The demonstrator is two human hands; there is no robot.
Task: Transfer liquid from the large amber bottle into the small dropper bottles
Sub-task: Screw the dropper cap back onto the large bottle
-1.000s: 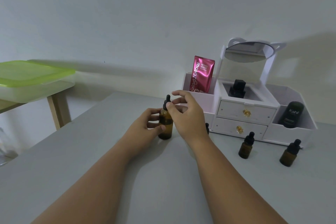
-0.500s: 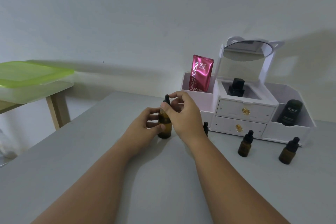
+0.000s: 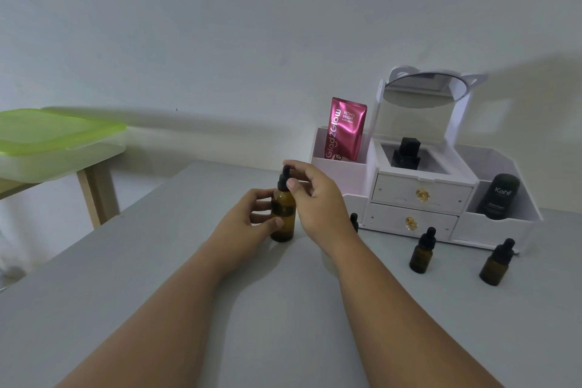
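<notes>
The large amber bottle (image 3: 284,217) stands upright on the grey table (image 3: 157,277), with a black dropper cap (image 3: 285,178) on top. My left hand (image 3: 244,224) grips the bottle's body from the left. My right hand (image 3: 318,201) has thumb and fingers pinched on the dropper cap. Two small amber dropper bottles (image 3: 422,251) (image 3: 497,262) stand capped to the right, in front of the organizer. A third small bottle (image 3: 354,221) is mostly hidden behind my right wrist.
A white cosmetic organizer (image 3: 419,195) with two drawers and a round mirror (image 3: 423,90) stands at the back right. It holds a pink pouch (image 3: 345,129), a black bottle (image 3: 406,153) and a black tube (image 3: 499,197). A green-lidded box (image 3: 53,142) rests on a wooden side table at left.
My right hand's fingers have shifted up and closed around the dropper cap. The bottle and my left hand stay in place.
</notes>
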